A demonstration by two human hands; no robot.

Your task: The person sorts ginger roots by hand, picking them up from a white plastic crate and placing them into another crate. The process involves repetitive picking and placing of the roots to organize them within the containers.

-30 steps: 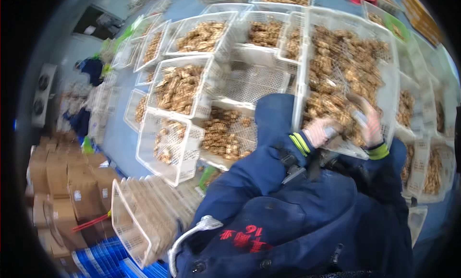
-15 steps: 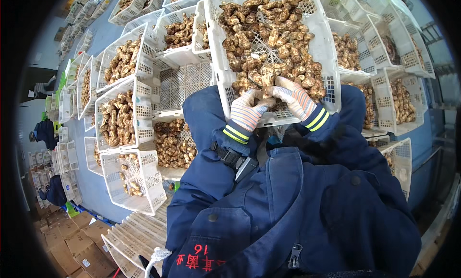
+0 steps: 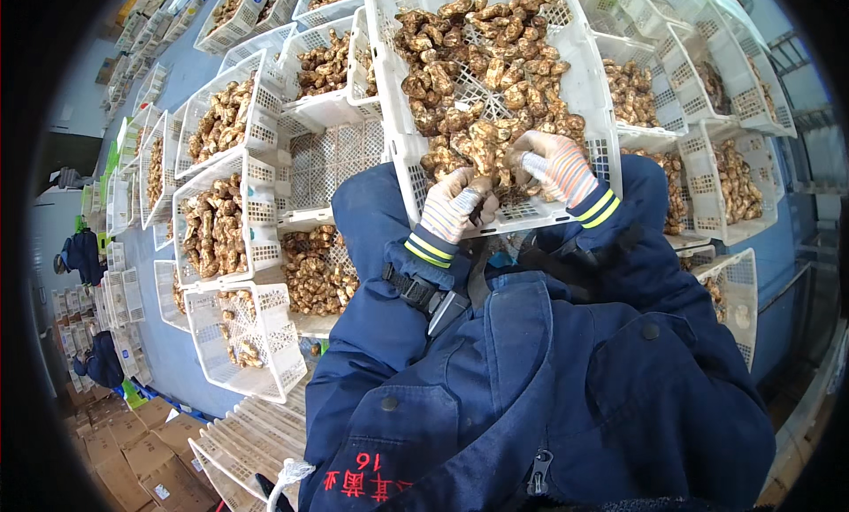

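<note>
A white perforated plastic crate (image 3: 604,114) full of brown, knobbly mushrooms (image 3: 522,65) rests over my lap. Both hands wear striped knit gloves at the crate's near end. My left hand (image 3: 453,207) is closed, its fingertips and thumb around a mushroom (image 3: 484,158) that stands up toward the far side. My right hand (image 3: 559,165) is just right of it, with fingers curled in at the mushrooms; what lies between those fingertips is mostly hidden. A small gap separates the two hands.
More white crates of mushrooms stand on both sides, including one at the left (image 3: 255,216) and one at the right (image 3: 738,194). An unfilled crate (image 3: 336,158) sits beside my left knee. Stacked crates (image 3: 256,432) and cardboard boxes (image 3: 133,454) are at lower left.
My right hand has drawn slightly up and right, away from my left. The left hand has shifted a little lower. The mushroom between them now stands more upright.
</note>
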